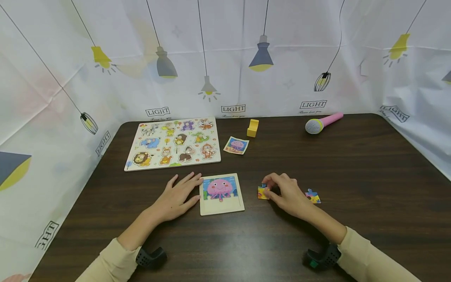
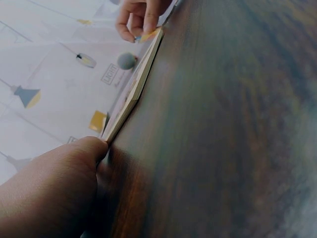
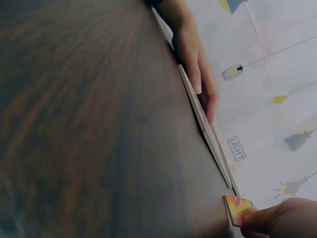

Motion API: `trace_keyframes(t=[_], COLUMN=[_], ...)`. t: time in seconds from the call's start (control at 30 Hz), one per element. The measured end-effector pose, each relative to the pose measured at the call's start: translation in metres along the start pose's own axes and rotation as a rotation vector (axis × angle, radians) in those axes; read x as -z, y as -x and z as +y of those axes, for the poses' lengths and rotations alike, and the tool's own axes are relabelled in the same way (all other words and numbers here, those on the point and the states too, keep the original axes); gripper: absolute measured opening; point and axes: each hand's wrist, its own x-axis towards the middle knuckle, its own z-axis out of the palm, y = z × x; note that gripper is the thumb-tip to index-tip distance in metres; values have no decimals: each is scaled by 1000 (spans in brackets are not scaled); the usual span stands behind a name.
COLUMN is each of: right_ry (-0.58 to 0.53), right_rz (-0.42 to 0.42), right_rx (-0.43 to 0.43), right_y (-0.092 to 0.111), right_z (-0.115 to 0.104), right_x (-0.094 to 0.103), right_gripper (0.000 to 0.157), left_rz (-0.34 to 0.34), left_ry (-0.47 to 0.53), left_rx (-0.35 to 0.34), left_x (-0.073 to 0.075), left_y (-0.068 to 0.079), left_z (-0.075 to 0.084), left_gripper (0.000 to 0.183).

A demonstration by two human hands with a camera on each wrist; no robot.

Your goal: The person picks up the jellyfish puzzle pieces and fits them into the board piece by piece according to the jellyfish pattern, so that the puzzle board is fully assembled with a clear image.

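Note:
A square wooden puzzle tray (image 1: 222, 208) lies in the middle of the table, its upper part filled with a pink jellyfish picture and its lower strip bare wood. My left hand (image 1: 179, 199) rests flat at the tray's left side, fingers spread, fingertips and thumb touching its edge. Right of the tray, my right hand (image 1: 289, 196) pinches a yellow puzzle piece (image 3: 237, 207) between thumb and fingers, low over the table. Another puzzle piece (image 1: 312, 197), yellow and blue, lies just beyond that hand's wrist, partly hidden by it.
Behind, at the left, lies a large animal puzzle board (image 1: 160, 152). A small jellyfish picture card (image 1: 235, 145) and a yellow block (image 1: 252, 128) sit at the back centre, a pink toy microphone (image 1: 322, 123) at the back right. A printed curtain (image 1: 225, 47) borders the table.

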Motion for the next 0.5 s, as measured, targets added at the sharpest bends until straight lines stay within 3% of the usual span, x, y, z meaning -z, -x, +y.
trace_keyframes(t=[0.17, 0.5], right_ry=[-48, -137], right_rz=[35, -2], right_rx=[16, -41], right_y=[-2, -9], right_z=[-1, -16], right_x=[0, -3], right_gripper=[21, 18], left_rz=[0, 12], left_ry=[-2, 10], left_rx=[1, -10], left_x=[0, 1], left_y=[0, 0], left_z=[-1, 0], left_gripper=[54, 53])
